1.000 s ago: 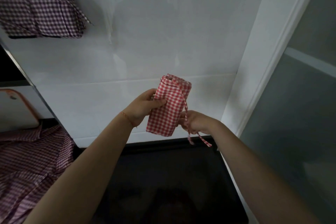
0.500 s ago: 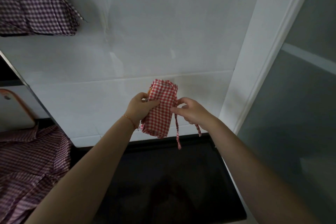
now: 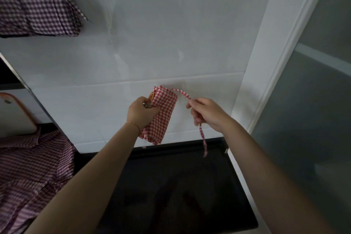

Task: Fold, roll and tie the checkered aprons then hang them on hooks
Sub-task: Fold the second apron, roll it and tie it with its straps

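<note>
Nearest: dark glossy worktop (image 3: pixel 176 195) along the bottom, both forearms reaching over it toward the wall. At near left, loose purple-checked cloth (image 3: pixel 28 173) lying in a heap beside the worktop.

Mid-distance, held in the air just short of the white wall (image 3: pixel 171 43): rolled red-checked apron (image 3: pixel 162 115), tilted, upper end leaning right, lower end down-left. Left hand (image 3: pixel 141 113) wrapped round the left side of the roll, fingers curled tightly, thumb pressed into the cloth; thin cord bracelet (image 3: pixel 133 124) at that wrist. Fingertips on the far side of the roll hidden.

Right hand (image 3: pixel 208 114) just right of the roll, not touching it. Fingers curled in, thumb and forefinger pinching the apron's tie strap (image 3: pixel 183 93). Strap running from the roll's top end in an arc to the pinch, passing through the closed fingers, loose tail hanging below the hand and ending over the worktop's far edge.

Left edge, middle height: pale board with orange rim (image 3: pixel 13 112), partly cut off by the frame. Right side: white frame moulding (image 3: pixel 281 53), grey glass panel (image 3: pixel 313 119) beyond it.

Farthest, upper left: folded purple-checked bundle (image 3: pixel 39 10) against the wall, well apart from both hands; means of attachment not discernible.
</note>
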Motion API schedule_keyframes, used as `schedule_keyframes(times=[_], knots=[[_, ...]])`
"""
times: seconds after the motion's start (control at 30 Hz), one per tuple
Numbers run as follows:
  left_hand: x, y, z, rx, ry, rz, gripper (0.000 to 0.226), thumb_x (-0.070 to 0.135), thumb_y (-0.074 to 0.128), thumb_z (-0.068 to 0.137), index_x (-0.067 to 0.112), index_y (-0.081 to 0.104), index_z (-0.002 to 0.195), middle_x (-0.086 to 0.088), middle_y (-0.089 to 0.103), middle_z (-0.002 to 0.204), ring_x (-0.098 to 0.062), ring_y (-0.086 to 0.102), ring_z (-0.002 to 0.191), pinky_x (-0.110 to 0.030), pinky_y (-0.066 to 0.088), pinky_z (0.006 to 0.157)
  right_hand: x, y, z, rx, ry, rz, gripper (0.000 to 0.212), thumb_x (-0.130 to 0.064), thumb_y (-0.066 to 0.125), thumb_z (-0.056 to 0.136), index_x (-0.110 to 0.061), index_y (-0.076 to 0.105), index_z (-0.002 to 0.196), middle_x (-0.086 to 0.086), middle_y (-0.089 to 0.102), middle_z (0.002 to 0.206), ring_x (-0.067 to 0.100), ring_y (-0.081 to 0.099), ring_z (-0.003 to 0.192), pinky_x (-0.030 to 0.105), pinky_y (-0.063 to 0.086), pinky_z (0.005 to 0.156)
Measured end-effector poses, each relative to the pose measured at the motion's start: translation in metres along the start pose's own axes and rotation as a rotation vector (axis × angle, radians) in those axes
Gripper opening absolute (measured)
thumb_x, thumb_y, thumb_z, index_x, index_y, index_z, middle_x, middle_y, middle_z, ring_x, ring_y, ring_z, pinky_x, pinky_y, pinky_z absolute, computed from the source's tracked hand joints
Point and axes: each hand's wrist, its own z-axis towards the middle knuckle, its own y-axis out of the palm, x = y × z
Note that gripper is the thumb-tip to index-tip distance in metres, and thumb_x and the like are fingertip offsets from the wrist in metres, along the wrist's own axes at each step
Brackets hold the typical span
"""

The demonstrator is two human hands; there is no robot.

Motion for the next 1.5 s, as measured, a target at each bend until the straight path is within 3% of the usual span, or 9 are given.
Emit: schedule_keyframes(times=[0.1, 0.27, 0.4, 0.6, 0.83, 1.07, 1.27, 1.43, 1.5], knots=[[-0.002, 0.004, 0.001, 0.011, -0.079, -0.091, 0.030, 0.032, 0.075, 0.083, 0.016, 0.060, 0.104, -0.002, 0.066, 0.104, -0.023, 0.064, 0.094, -0.036, 0.056, 0.078, -0.006, 0.012, -0.005, -0.093, -0.011, 0.017, 0.032, -0.029, 0.040, 0.107, -0.006, 0.061, 0.103, -0.001, 0.040, 0.061, 0.011, 0.029, 0.047, 0.027, 0.022, 0.046], [0.004, 0.006, -0.002, -0.022, -0.155, -0.301, 0.036, 0.029, 0.077, 0.083, 0.010, 0.064, 0.111, -0.005, 0.069, 0.105, -0.023, 0.066, 0.092, -0.034, 0.057, 0.072, -0.008, 0.027, -0.012, -0.320, 0.024, -0.132, 0.030, -0.026, 0.043, 0.107, -0.007, 0.066, 0.111, -0.003, 0.037, 0.061, 0.010, 0.028, 0.050, 0.024, 0.024, 0.047], [0.008, 0.002, -0.003, 0.054, 0.059, 0.023, 0.023, 0.035, 0.069, 0.088, 0.020, 0.059, 0.101, 0.010, 0.061, 0.087, -0.008, 0.059, 0.079, -0.020, 0.046, 0.060, -0.010, 0.024, -0.015, -0.231, 0.061, -0.275, 0.032, -0.035, 0.045, 0.105, -0.014, 0.069, 0.108, -0.006, 0.037, 0.058, 0.009, 0.029, 0.049, 0.024, 0.024, 0.047], [0.009, 0.006, -0.007, 0.108, 0.159, 0.413, 0.020, 0.035, 0.060, 0.090, 0.017, 0.053, 0.096, 0.002, 0.061, 0.078, -0.015, 0.058, 0.067, -0.031, 0.051, 0.056, -0.027, 0.029, -0.015, 0.010, -0.101, -0.142, 0.030, -0.031, 0.041, 0.106, -0.012, 0.063, 0.101, -0.005, 0.035, 0.052, 0.011, 0.026, 0.043, 0.027, 0.021, 0.044], [0.011, 0.024, -0.012, 0.033, 0.065, 0.120, 0.024, 0.032, 0.065, 0.090, 0.011, 0.054, 0.091, 0.004, 0.054, 0.076, -0.013, 0.050, 0.070, -0.023, 0.035, 0.055, -0.025, 0.059, -0.015, -0.104, -0.240, -0.299, 0.026, -0.025, 0.042, 0.107, -0.024, 0.068, 0.108, -0.002, 0.041, 0.059, 0.007, 0.033, 0.045, 0.022, 0.027, 0.047], [0.002, 0.003, -0.008, -0.285, -0.284, -0.596, 0.034, 0.021, 0.074, 0.086, 0.003, 0.066, 0.114, -0.012, 0.073, 0.110, -0.024, 0.071, 0.095, -0.034, 0.056, 0.075, -0.008, 0.023, -0.014, -0.158, -0.026, -0.144, 0.026, -0.033, 0.062, 0.098, -0.012, 0.076, 0.096, 0.000, 0.045, 0.055, 0.012, 0.030, 0.044, 0.024, 0.024, 0.043], [0.007, -0.019, -0.007, -0.592, -0.160, -0.686, 0.033, 0.023, 0.062, 0.093, 0.004, 0.061, 0.120, -0.014, 0.071, 0.113, -0.032, 0.069, 0.100, -0.042, 0.056, 0.083, 0.003, -0.005, -0.005, -0.411, 0.279, -0.172, 0.047, -0.053, 0.058, 0.093, -0.013, 0.057, 0.070, 0.000, 0.030, 0.054, 0.011, 0.021, 0.047, 0.025, 0.019, 0.048], [0.014, -0.022, -0.010, -0.963, 0.030, -0.548, 0.045, 0.019, 0.060, 0.090, -0.003, 0.053, 0.129, -0.025, 0.060, 0.124, -0.040, 0.060, 0.109, -0.048, 0.049, 0.099, 0.011, -0.003, 0.001, -0.719, 0.389, -0.161, 0.034, -0.031, 0.054, 0.101, -0.019, 0.054, 0.069, -0.005, 0.033, 0.058, 0.007, 0.023, 0.048, 0.021, 0.022, 0.047], [0.021, -0.019, -0.015, -1.093, 0.080, -0.345, 0.042, 0.014, 0.064, 0.089, 0.001, 0.054, 0.128, -0.022, 0.062, 0.122, -0.038, 0.061, 0.109, -0.045, 0.050, 0.097, 0.009, -0.001, 0.006, -0.638, 0.470, -0.216, 0.029, -0.016, 0.048, 0.101, -0.021, 0.057, 0.073, -0.004, 0.046, 0.065, 0.007, 0.041, 0.054, 0.020, 0.040, 0.054]])
